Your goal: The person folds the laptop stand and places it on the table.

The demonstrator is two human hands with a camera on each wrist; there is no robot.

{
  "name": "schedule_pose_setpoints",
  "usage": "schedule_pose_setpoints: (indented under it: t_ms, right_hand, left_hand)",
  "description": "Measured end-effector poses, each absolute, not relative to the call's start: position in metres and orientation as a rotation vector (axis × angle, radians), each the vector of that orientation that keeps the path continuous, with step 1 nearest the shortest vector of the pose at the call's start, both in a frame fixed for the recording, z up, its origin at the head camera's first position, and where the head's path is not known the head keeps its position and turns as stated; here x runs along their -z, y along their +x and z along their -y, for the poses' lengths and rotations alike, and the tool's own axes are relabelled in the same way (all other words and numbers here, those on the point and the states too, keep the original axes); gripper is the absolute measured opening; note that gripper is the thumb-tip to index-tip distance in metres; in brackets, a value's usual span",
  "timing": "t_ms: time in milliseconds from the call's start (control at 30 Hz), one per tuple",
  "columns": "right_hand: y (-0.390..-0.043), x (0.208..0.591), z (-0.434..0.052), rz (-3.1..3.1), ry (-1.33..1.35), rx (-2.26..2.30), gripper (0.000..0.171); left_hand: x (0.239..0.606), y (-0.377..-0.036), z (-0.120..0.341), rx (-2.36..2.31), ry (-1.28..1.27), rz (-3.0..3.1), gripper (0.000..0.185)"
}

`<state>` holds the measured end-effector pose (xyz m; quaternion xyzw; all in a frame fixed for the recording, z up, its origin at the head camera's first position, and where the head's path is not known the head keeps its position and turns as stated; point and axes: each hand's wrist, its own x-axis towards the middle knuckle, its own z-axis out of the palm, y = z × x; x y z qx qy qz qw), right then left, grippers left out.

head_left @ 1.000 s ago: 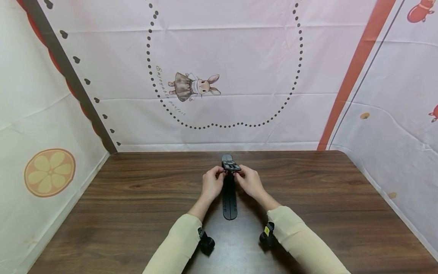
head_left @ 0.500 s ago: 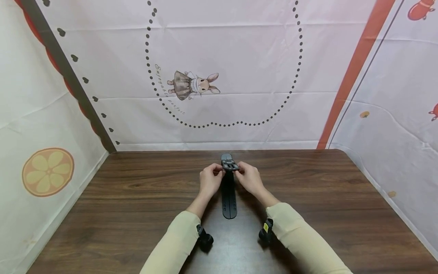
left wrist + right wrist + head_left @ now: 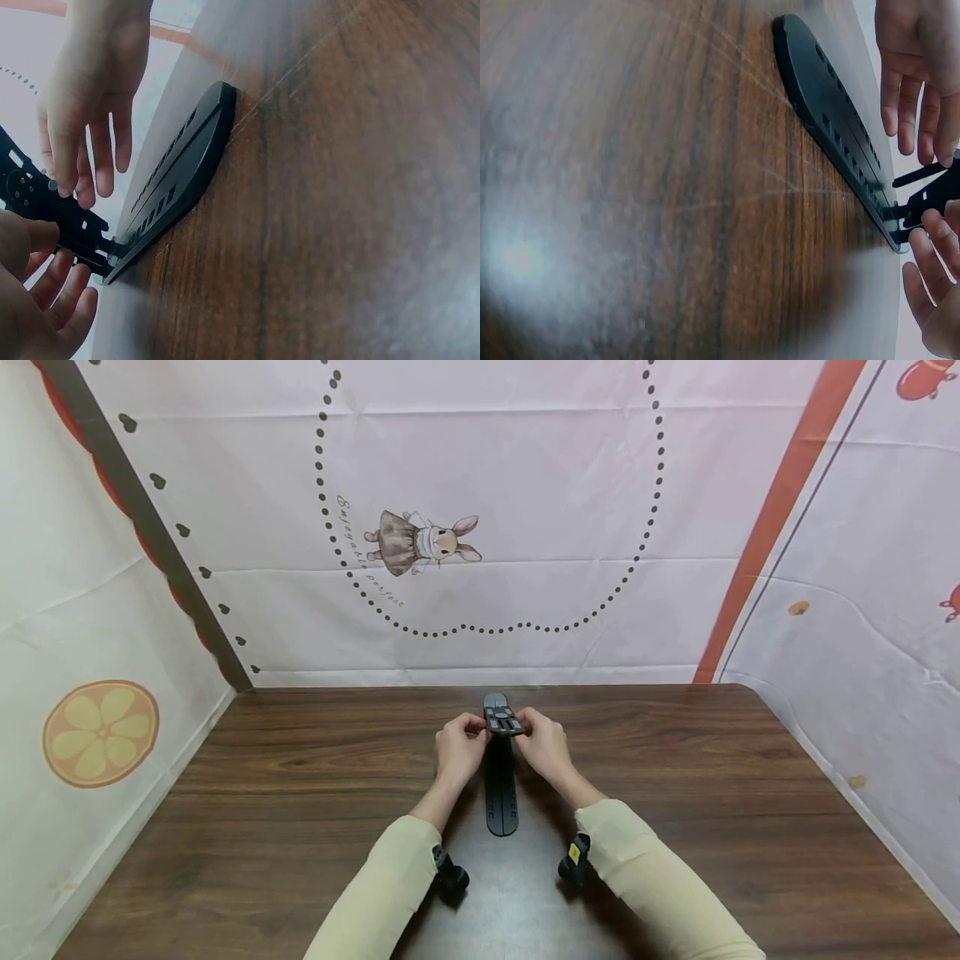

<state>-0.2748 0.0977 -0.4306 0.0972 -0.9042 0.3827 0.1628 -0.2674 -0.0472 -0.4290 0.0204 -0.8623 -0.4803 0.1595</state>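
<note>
Left hand: pinches the left edge of the hinged plate, centre frame.
Right hand: fingertips clamped on its right edge.
Base: flat on the table.
Progress: plate raised off the base; seemingly midway, nothing set down.

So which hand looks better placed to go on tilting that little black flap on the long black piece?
Neither clearly. The left hand and right hand each pinch one side of the hinged flap, mirrored about the long black base lying flat on the table. It probably takes both together.
</note>
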Motion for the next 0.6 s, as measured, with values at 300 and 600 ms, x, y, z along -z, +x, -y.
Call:
schedule_pose_setpoints:
  t_ms: [300,600]
  right_hand:
    - [-0.2689,0.4270,-0.0938,2.601,0.208,-1.128,0.026]
    - [-0.2693,0.4297,-0.0921,2.535,0.191,-1.142,0.019]
  left_hand:
    - [0.4291,-0.2688,0.0471,1.444,0.054,2.439,0.009]
    - [0.4281,-0.2706,0.0468,1.541,-0.007,2.347,0.019]
